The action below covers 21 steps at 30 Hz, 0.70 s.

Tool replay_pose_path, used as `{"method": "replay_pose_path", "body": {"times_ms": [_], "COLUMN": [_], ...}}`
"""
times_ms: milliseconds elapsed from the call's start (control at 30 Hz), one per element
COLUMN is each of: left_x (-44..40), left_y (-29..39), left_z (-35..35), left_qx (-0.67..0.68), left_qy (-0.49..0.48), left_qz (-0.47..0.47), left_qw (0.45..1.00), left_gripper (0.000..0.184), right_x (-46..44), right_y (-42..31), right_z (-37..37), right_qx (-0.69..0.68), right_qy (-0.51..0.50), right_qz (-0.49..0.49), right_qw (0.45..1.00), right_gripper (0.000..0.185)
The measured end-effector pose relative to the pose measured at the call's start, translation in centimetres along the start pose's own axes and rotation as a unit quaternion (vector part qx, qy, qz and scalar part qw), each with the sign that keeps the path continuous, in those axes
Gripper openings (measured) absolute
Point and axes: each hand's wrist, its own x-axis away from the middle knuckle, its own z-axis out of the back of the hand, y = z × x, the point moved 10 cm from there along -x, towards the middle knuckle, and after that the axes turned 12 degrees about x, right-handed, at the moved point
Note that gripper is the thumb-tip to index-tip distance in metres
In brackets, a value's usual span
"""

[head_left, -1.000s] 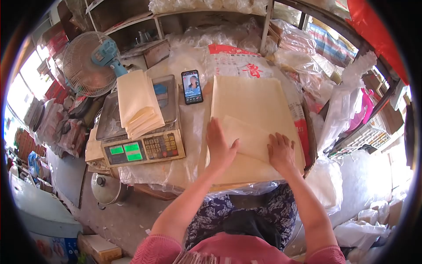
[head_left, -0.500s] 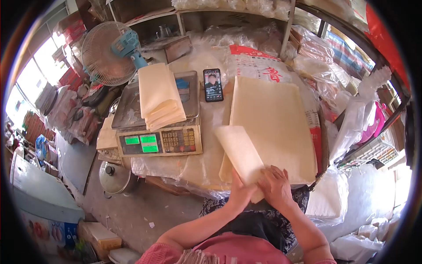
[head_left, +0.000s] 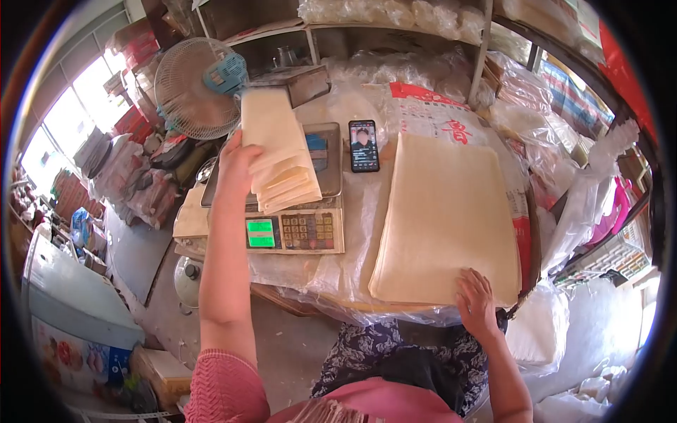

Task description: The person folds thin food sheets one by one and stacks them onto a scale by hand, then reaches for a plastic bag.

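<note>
My left hand is at the left edge of a pile of folded cream-coloured sheets, its thumb on top and its fingers partly hidden along the side. The pile lies on the metal pan of a digital scale with lit green displays, partly covered by my left forearm. My right hand rests with fingers stretched out on the near right part of a broad stack of flat, thin cream-coloured sheets. Nothing is held in that hand.
A phone lies between scale and stack. Behind the scale stands a fan. A printed white and red sack lies beyond the stack. Clear plastic sheeting hangs at the table's front edge. A lidded pot is at lower left.
The folded sheet both hands held at the stack is now on the scale's pile, where my left hand has reached. My right hand has come down flat onto the stack. The view has shifted slightly.
</note>
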Motion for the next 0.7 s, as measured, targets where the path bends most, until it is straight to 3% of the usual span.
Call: {"method": "replay_pose_path", "body": {"times_ms": [67, 200, 267, 367, 467, 500, 600, 700], "left_x": [-0.1, -0.1, 1.0, 0.2, 0.9, 1.3, 3.5, 10.2], "left_y": [-1.4, -1.8, -0.9, 1.0, -4.5, -4.0, 1.7, 4.8], "left_z": [0.4, 2.5, 0.2, 2.6, 0.1, 0.0, -0.5, -5.7], "left_qx": [-0.010, -0.050, -0.117, -0.386, -0.134, -0.141, -0.398, -0.426], "left_qy": [-0.006, 0.035, -0.029, 0.115, -0.042, -0.025, 0.088, 0.057], "left_qz": [0.067, 0.055, 0.057, -0.118, 0.052, 0.039, -0.172, -0.340], "left_qw": [0.998, 0.997, 0.991, 0.908, 0.989, 0.989, 0.897, 0.837], "left_gripper": [0.074, 0.076, 0.075, 0.073, 0.074, 0.077, 0.077, 0.071], "right_x": [-0.2, -0.2, -0.2, -0.7, -1.7, -2.1, -3.6, -4.6], "right_y": [0.0, 0.1, 0.1, -0.5, -2.9, -4.3, -8.1, -11.1], "right_z": [0.2, -0.2, 0.2, 0.0, -0.9, -1.3, -2.5, -4.1], "right_qx": [-0.001, -0.001, 0.003, -0.011, -0.029, -0.012, 0.024, 0.104], "right_qy": [0.006, 0.001, -0.005, -0.018, -0.033, -0.032, -0.042, -0.049], "right_qz": [0.004, 0.010, 0.006, 0.002, 0.038, 0.072, 0.156, 0.225], "right_qw": [1.000, 1.000, 1.000, 1.000, 0.998, 0.997, 0.987, 0.968], "right_gripper": [0.031, 0.032, 0.031, 0.028, 0.024, 0.023, 0.019, 0.017]}}
